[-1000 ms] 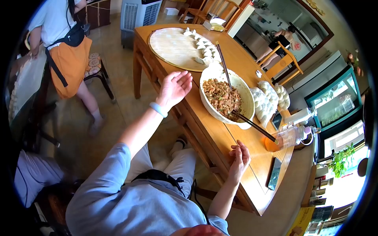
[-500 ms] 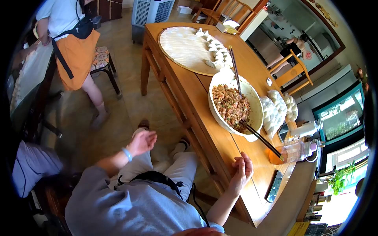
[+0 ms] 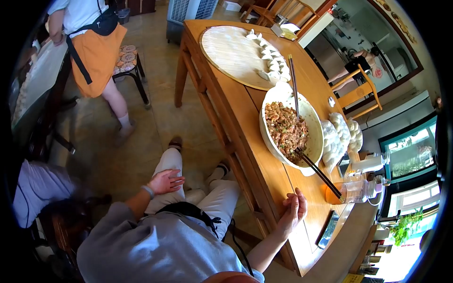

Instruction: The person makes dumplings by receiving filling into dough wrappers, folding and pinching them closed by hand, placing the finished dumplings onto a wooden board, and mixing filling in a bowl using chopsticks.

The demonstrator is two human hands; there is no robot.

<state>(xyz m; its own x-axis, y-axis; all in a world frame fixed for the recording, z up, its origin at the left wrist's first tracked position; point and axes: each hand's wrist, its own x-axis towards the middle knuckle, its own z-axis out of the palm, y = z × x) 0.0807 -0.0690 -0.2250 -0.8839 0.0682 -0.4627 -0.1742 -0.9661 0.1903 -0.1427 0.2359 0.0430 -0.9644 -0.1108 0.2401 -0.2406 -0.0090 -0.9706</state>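
Note:
My left hand [image 3: 167, 182] is held over my lap with its fingers stretched out and nothing in it; a band circles that wrist. At the near edge of the wooden table [image 3: 245, 122], my right hand [image 3: 296, 210] is raised with its fingers drawn together, and no object shows in it. Beyond it stands a large white bowl [image 3: 317, 137] of chopped filling [image 3: 285, 129]. Dark chopsticks [image 3: 318, 173] rest in the bowl on the near side, and another pair [image 3: 293, 82] sticks out on the far side. A phone [image 3: 327, 229] lies right of my right hand.
A round woven tray [image 3: 231, 52] bears a row of dumplings [image 3: 271, 61]. Bags of white pieces [image 3: 337, 137] and a bottle of amber liquid [image 3: 351, 192] stand along the right side. A person in an orange garment [image 3: 96, 56] stands at another table; a second person [image 3: 361, 61] is in the kitchen.
My left hand has lowered and turned over my lap, fingers stretched. My right hand's fingers have drawn closer together. The view has shifted slightly, so the table appears further right.

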